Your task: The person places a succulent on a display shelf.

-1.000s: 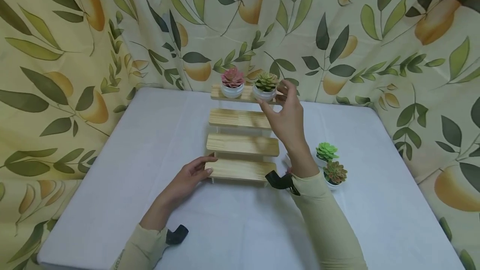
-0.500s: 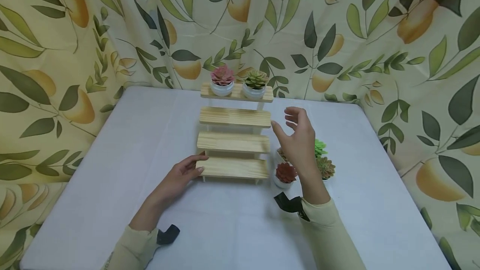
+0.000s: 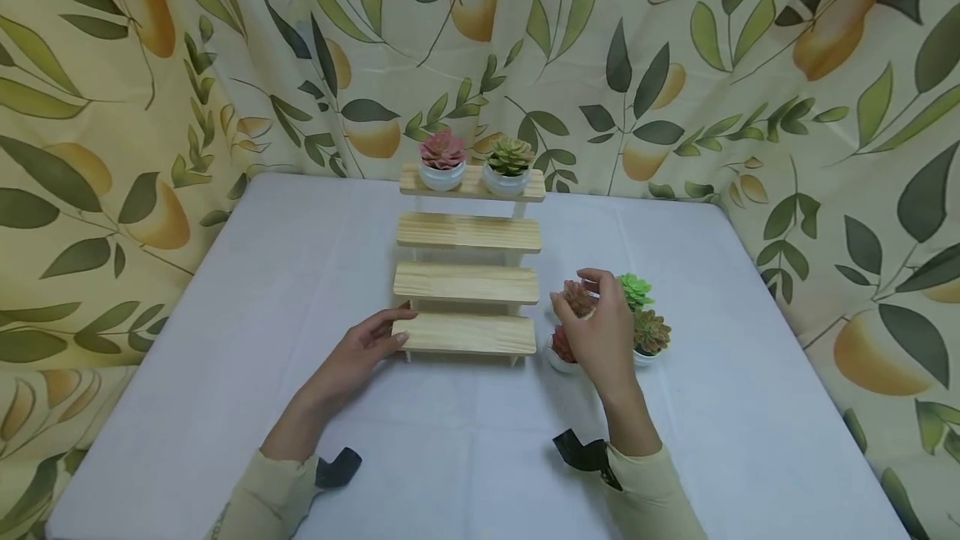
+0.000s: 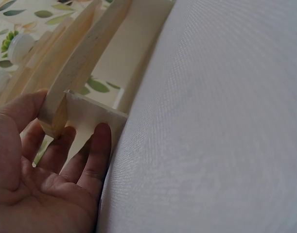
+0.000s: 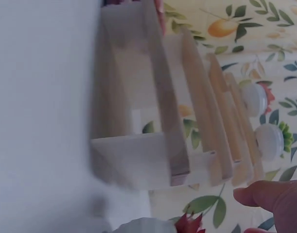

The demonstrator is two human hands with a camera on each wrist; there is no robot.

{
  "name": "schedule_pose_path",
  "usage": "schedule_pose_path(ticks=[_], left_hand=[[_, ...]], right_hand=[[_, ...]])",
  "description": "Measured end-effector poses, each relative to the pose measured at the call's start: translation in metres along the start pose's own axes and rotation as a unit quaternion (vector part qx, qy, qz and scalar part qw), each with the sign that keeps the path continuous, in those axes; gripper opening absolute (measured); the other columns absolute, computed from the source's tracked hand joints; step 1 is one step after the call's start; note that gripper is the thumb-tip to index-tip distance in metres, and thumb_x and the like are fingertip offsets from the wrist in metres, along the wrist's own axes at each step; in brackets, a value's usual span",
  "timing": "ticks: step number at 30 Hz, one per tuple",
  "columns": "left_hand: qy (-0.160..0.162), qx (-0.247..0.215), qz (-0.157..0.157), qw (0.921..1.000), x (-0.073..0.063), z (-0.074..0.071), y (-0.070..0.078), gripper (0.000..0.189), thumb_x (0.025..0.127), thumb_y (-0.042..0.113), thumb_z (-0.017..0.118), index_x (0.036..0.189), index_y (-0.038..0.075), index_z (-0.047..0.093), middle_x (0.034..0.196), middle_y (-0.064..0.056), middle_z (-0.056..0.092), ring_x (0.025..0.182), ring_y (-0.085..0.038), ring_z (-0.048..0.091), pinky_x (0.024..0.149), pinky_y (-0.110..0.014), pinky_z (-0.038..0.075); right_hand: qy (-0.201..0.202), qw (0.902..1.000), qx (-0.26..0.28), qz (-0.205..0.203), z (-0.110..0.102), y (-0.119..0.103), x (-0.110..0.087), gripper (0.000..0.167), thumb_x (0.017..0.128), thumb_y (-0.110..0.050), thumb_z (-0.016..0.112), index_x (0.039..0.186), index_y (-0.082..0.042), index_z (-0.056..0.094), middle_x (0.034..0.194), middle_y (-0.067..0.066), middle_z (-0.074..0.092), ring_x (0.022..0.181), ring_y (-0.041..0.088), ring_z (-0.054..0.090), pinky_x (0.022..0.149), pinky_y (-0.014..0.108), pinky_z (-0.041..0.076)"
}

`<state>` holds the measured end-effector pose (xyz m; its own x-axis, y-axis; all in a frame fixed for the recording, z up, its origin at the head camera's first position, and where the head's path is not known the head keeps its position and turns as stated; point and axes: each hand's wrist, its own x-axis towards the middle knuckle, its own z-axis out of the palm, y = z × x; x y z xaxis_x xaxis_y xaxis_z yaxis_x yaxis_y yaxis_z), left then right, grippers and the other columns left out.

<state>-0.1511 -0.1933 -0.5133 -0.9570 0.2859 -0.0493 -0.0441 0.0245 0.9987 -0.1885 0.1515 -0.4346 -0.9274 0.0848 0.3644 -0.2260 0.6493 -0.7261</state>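
A four-tier wooden stand [image 3: 465, 333] with pale planks and white side supports stands mid-table. My left hand [image 3: 360, 361] holds the left end of its lowest plank; in the left wrist view the thumb [image 4: 29, 109] lies on top, the other fingers underneath. My right hand [image 3: 609, 344] is over a group of potted succulents right of the stand, thumb and forefinger spread around a dusty-pink succulent [image 3: 576, 298]. Its pot is hidden behind the hand. A dark red succulent [image 3: 559, 345], partly covered by the hand, a bright green succulent [image 3: 636, 290] and a brownish-green succulent [image 3: 651, 332] surround it.
On the top tier sit a pink succulent [image 3: 442, 150] and a pale green succulent [image 3: 510, 157] in white pots. A white cloth covers the table [image 3: 262, 273]. A fruit-and-leaf patterned curtain [image 3: 525, 40] hangs behind it and along both sides.
My right hand has left the pale green succulent on the top tier and come down to the dusty-pink one at the right. My left hand has kept its hold on the lowest plank.
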Motion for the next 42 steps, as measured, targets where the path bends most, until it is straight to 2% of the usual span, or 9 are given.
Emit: schedule_pose_path(ticks=[5,10,14,18,26,31,36,42], left_hand=[[0.002,0.002,-0.002,1.0,0.002,0.0,0.0,0.036,0.106,0.023,0.064,0.141,0.017,0.061,0.166,0.001,0.031,0.152,-0.022,0.024,0.113,-0.039,0.036],[0.005,0.004,-0.007,1.0,0.001,0.0,0.001,0.037,0.105,0.024,0.064,0.141,0.017,0.061,0.166,0.002,0.031,0.152,-0.022,0.023,0.115,-0.042,0.034],[0.005,0.005,-0.01,0.9999,0.0,0.001,0.001,0.037,0.106,0.024,0.064,0.142,0.016,0.06,0.166,0.001,0.03,0.153,-0.023,0.023,0.115,-0.042,0.033],[0.003,0.007,-0.01,0.9999,0.0,0.001,0.001,0.038,0.106,0.024,0.063,0.143,0.015,0.059,0.167,-0.001,0.029,0.153,-0.023,0.022,0.115,-0.042,0.033],[0.004,0.001,-0.01,0.9999,-0.001,0.001,0.001,0.037,0.106,0.023,0.062,0.143,0.016,0.059,0.166,-0.001,0.032,0.149,-0.023,0.032,0.113,-0.04,0.037],[0.005,-0.003,-0.016,0.9998,-0.001,0.001,0.001,0.038,0.106,0.023,0.062,0.143,0.018,0.059,0.166,-0.001,0.032,0.145,-0.023,0.04,0.11,-0.035,0.041],[0.005,-0.004,-0.013,0.9999,-0.002,0.001,0.001,0.038,0.106,0.024,0.063,0.144,0.018,0.059,0.166,-0.001,0.031,0.148,-0.022,0.033,0.113,-0.037,0.037],[0.003,0.0,-0.011,0.9999,-0.001,0.002,0.003,0.037,0.106,0.024,0.062,0.143,0.02,0.06,0.166,0.001,0.031,0.151,-0.019,0.026,0.115,-0.038,0.033]], right_hand=[[0.02,0.9996,-0.009,-0.018,0.003,0.014,-0.021,0.055,0.085,-0.008,0.085,0.129,0.007,0.057,0.126,0.024,0.055,0.118,0.039,0.051,0.097,0.053,0.045],[0.028,0.9988,-0.028,-0.029,0.004,0.023,-0.036,0.061,0.081,-0.011,0.09,0.128,0.007,0.056,0.123,0.022,0.055,0.115,0.037,0.053,0.094,0.05,0.044],[0.032,0.9989,-0.02,-0.028,0.005,0.027,-0.044,0.067,0.075,-0.011,0.095,0.128,0.007,0.057,0.122,0.022,0.056,0.113,0.038,0.054,0.093,0.048,0.043],[0.035,0.9989,-0.018,-0.024,0.006,0.031,-0.05,0.073,0.069,-0.009,0.098,0.128,0.005,0.057,0.123,0.022,0.055,0.115,0.039,0.053,0.097,0.05,0.043],[0.015,0.9998,-0.015,0.005,0.008,0.033,-0.058,0.068,0.073,-0.014,0.096,0.128,0.001,0.057,0.126,0.021,0.049,0.12,0.037,0.051,0.103,0.053,0.042],[-0.003,0.9996,-0.013,0.024,0.008,0.032,-0.061,0.064,0.073,-0.005,0.094,0.126,0.0,0.058,0.125,0.02,0.049,0.119,0.034,0.05,0.101,0.051,0.043],[-0.018,0.999,-0.012,0.039,0.007,0.033,-0.063,0.063,0.074,0.001,0.091,0.128,-0.003,0.059,0.127,0.019,0.049,0.121,0.033,0.049,0.1,0.051,0.044],[-0.039,0.9972,-0.01,0.064,0.006,0.034,-0.063,0.065,0.077,0.001,0.089,0.133,-0.003,0.056,0.128,0.02,0.05,0.121,0.034,0.051,0.1,0.055,0.047]])
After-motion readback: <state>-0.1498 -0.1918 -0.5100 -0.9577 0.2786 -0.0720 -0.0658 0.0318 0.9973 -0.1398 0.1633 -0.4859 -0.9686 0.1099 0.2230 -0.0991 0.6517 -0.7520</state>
